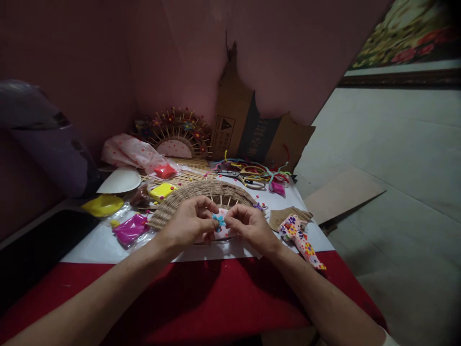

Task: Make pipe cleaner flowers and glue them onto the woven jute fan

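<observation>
Between my two hands is a small blue flower (219,221), its material too small to tell. My left hand (196,218) is closed, pinching the flower between thumb and fingers. My right hand (250,228) is also closed, with thumb and forefinger pressed together at the flower's right side; whether it grips a petal or something tiny I cannot make out. Just behind and below both hands lies a half-round woven fan shape (201,190) with short sticks and a dotted pink centre, partly hidden by my fingers.
A finished-looking half-round piece (176,129) with beaded sticks leans at the back by torn cardboard (234,110). Scissors (248,175) lie among coloured pipe cleaners. Yellow (162,191) and magenta packets (131,229) sit left; flowered cloth (302,240) lies right, near the table edge.
</observation>
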Motion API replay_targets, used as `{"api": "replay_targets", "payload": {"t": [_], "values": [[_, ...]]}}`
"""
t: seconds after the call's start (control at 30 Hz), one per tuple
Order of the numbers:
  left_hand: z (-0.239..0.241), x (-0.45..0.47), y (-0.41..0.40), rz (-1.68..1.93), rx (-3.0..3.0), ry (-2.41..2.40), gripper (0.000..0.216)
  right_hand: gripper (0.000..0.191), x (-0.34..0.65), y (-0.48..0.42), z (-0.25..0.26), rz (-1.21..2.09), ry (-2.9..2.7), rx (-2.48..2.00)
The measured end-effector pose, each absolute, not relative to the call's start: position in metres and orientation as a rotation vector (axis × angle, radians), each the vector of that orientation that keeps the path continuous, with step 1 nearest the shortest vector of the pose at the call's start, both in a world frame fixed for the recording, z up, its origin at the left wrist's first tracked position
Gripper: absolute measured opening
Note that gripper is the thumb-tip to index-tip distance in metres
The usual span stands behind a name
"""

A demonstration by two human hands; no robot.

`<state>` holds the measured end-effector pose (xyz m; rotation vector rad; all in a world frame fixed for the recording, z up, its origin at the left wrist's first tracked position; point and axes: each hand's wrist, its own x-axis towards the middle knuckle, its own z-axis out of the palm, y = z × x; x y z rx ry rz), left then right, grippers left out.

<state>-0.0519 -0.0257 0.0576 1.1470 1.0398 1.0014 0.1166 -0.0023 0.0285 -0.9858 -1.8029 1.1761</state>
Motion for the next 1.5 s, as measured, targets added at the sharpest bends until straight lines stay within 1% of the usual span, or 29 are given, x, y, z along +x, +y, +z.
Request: {"api": "replay_targets", "payload": {"t": [0.1,0.33,0.4,0.53,0.77,0.87,0.93,1.0,1.07,1.2,1.27,1.5], "values": [[0.054,-0.052,-0.024,1.015,1.190,1.027,0.022,0.022,0.115,-0.003,0.031,1.341,-1.686,-1.001],[0.049,-0.052,-0.024,1.030,1.238,1.058,0.020,0.016,0.112,-0.009,0.033,1.226,-1.687,-0.978],[0.049,-0.052,-0.024,1.023,1.253,1.081,0.019,0.014,0.112,-0.011,0.033,1.123,-1.747,-0.954],[0.050,-0.051,-0.024,1.028,1.252,1.100,0.019,0.011,0.113,-0.017,0.034,0.793,-1.923,-0.837],[0.050,-0.050,-0.024,1.045,1.136,1.058,0.023,0.021,0.118,-0.017,0.033,0.218,-2.312,-0.643],[0.052,-0.051,-0.023,1.063,1.032,1.021,0.025,0.024,0.120,-0.016,0.034,0.127,-2.338,-0.645],[0.053,-0.051,-0.023,1.085,0.975,0.979,0.027,0.025,0.120,-0.017,0.035,0.175,-2.256,-0.654],[0.053,-0.052,-0.023,1.096,0.949,0.946,0.028,0.020,0.119,-0.016,0.035,0.300,-2.094,-0.745],[0.052,-0.051,-0.023,1.102,0.944,0.931,0.030,0.016,0.117,-0.015,0.035,0.502,-1.910,-0.895],[0.051,-0.048,-0.025,1.087,0.965,0.932,0.031,0.025,0.111,-0.011,0.032,1.015,-1.657,-1.019],[0.052,-0.046,-0.026,1.075,0.995,0.952,0.032,0.027,0.108,-0.010,0.030,1.190,-1.556,-1.025],[0.054,-0.046,-0.027,1.065,1.115,1.029,0.032,0.024,0.107,-0.011,0.029,1.425,-1.401,-1.051]]}}
